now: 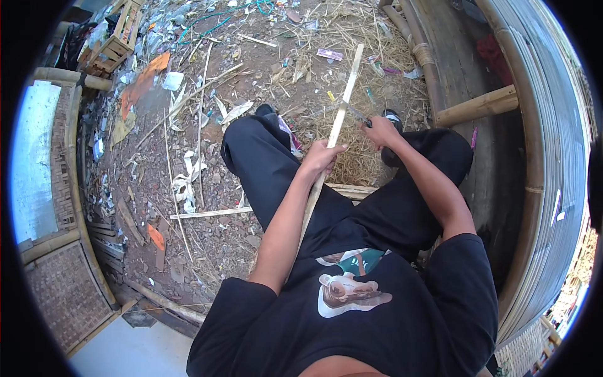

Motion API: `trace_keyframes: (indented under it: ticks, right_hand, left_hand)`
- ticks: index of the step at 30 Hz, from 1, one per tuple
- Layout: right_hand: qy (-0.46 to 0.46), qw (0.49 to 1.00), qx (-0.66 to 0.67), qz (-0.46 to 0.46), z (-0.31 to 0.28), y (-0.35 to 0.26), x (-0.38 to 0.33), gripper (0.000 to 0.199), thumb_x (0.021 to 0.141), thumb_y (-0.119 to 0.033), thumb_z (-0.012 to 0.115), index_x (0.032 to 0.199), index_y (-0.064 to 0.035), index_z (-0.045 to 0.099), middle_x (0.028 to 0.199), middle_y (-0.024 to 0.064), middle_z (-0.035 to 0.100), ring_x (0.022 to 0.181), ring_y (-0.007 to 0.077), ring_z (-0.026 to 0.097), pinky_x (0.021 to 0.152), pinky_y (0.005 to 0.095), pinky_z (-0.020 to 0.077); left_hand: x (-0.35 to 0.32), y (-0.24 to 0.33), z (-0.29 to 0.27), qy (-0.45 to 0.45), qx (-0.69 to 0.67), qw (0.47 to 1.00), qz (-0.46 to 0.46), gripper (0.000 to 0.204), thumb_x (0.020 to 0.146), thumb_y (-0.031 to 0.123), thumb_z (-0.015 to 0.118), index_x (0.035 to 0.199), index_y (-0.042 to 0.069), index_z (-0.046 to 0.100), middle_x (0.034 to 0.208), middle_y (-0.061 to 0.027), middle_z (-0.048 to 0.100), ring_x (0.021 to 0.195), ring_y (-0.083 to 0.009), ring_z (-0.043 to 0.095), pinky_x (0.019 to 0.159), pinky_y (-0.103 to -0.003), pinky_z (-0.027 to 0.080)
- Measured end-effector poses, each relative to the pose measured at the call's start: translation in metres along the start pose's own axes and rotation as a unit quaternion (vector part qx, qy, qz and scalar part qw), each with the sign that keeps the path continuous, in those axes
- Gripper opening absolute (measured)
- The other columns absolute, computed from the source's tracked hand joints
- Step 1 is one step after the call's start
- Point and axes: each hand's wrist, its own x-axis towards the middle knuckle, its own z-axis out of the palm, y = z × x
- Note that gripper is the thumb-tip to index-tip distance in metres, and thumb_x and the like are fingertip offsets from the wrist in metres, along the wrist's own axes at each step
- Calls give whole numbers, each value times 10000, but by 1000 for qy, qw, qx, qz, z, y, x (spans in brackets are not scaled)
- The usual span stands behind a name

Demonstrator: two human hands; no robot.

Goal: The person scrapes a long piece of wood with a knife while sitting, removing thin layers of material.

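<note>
A long pale bamboo strip (337, 126) slants up and away from beside my lap. My left hand (323, 157) is closed around it near its middle. In my right hand (381, 133) is a knife (358, 115) with a dark handle, its blade meeting the strip's upper part from the right. The blade's far end is hard to make out against the ground. Below the strip, between my legs, lies a pile of straw-coloured shavings (355, 166).
Litter and thin sticks cover the ground on the left, with an orange sheet (143, 81) among them. A wooden crate (113, 47) stands at the far left. Close on my right are a bamboo crossbar (478, 105) and a bamboo-framed wall. Woven panels (72, 292) stand at left.
</note>
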Motion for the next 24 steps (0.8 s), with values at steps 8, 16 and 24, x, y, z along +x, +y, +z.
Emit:
trace_keyframes:
  ticks: [8, 16, 24]
  right_hand:
    - [104, 992, -42, -56, 7, 19, 21, 539, 668, -451, 678, 664, 80, 589, 634, 210, 612, 561, 288, 616, 513, 373, 468]
    - [125, 983, -110, -76, 23, 9, 8, 371, 603, -250, 640, 694, 109, 606, 742, 269, 620, 758, 366, 640, 673, 425, 504]
    - [135, 968, -160, -136, 55, -14, -27, 267, 638, -172, 639, 717, 82, 632, 790, 296, 616, 811, 416, 619, 737, 459, 513]
  left_hand:
    - [1, 0, 2, 16, -2, 1000, -13, 281, 810, 229, 679, 697, 79, 470, 496, 22, 427, 343, -55, 355, 307, -227, 266]
    - [11, -13, 2, 17, 22, 999, -21, 295, 807, 217, 678, 690, 58, 460, 475, 19, 399, 327, -87, 382, 298, -243, 295]
    - [18, -17, 5, 105, 130, 986, 5, 255, 776, 176, 663, 647, -2, 535, 463, -48, 480, 330, -126, 450, 312, -295, 354]
